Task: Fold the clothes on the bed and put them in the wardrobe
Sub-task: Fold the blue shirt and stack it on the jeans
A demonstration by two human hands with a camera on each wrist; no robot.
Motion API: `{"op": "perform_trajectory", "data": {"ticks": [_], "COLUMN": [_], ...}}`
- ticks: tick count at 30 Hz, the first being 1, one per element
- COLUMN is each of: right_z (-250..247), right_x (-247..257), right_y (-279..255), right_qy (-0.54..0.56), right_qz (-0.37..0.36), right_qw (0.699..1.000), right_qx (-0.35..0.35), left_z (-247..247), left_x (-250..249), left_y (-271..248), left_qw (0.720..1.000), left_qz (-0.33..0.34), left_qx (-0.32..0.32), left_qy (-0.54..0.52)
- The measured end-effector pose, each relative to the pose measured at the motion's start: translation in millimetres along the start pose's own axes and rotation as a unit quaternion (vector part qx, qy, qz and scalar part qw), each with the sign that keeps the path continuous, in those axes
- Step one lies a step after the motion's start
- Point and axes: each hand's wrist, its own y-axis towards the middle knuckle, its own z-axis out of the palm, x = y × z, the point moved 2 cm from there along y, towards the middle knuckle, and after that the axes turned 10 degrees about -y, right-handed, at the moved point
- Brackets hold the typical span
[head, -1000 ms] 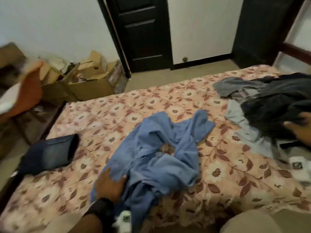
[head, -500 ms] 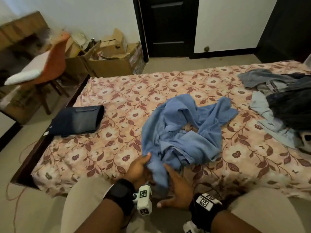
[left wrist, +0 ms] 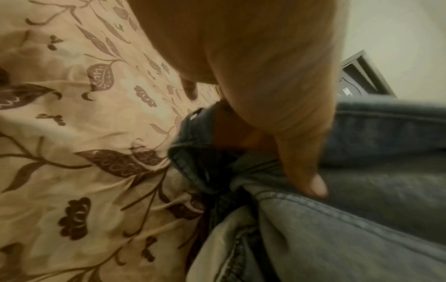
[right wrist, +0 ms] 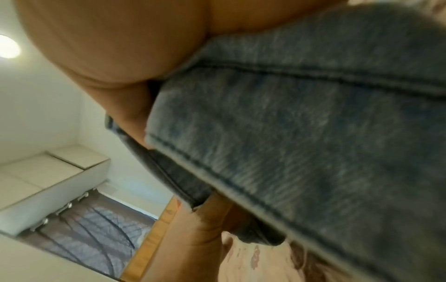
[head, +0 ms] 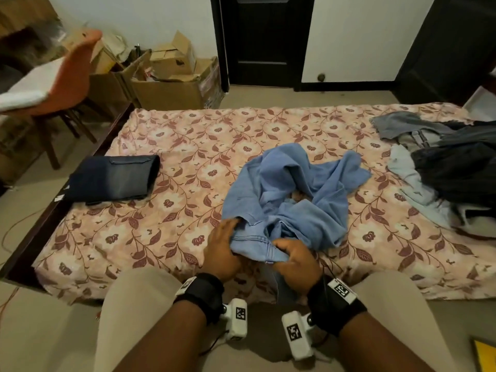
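Light blue jeans (head: 290, 200) lie crumpled in the middle of the floral bed sheet (head: 188, 146). My left hand (head: 224, 248) grips their near edge at the bed's front, with the thumb over the denim (left wrist: 362, 219). Just to its right, my right hand (head: 294, 257) holds the same seamed edge, fingers curled round the denim (right wrist: 301, 133). A folded dark blue pair of jeans (head: 112, 178) rests near the bed's left edge. At the bed's right end sits a pile of unfolded clothes (head: 451, 170), grey, pale blue and dark.
An orange chair (head: 53, 79) and open cardboard boxes (head: 166, 84) stand left of the bed. A dark door (head: 265, 38) is on the far wall and dark furniture (head: 451, 44) stands at the back right. My knees meet the bed's front edge.
My right hand left the clothes pile on the right and joined the left hand on the light blue jeans' near edge. The view has swung left and pulled back.
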Motion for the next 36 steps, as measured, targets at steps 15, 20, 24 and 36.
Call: {"op": "perform_trajectory", "data": {"ticks": [15, 20, 24, 36], "right_z": [-56, -54, -86, -381], "right_x": [3, 30, 42, 141], "right_y": [-40, -51, -69, -33], "right_qy": [0.043, 0.010, 0.033, -0.703], "right_qz": [0.148, 0.072, 0.064, 0.031], "right_qw": [0.979, 0.997, 0.997, 0.703], "right_qx": [-0.131, 0.015, 0.019, -0.102], "left_z": [33, 53, 38, -161], "left_x": [-20, 4, -17, -379], "left_y": [-15, -16, -3, 146], "left_qw": [0.993, 0.961, 0.989, 0.871], "left_qz": [-0.018, -0.131, -0.124, 0.355], "left_qx": [0.112, 0.006, -0.063, -0.080], "left_qy": [0.022, 0.243, 0.058, 0.329]}}
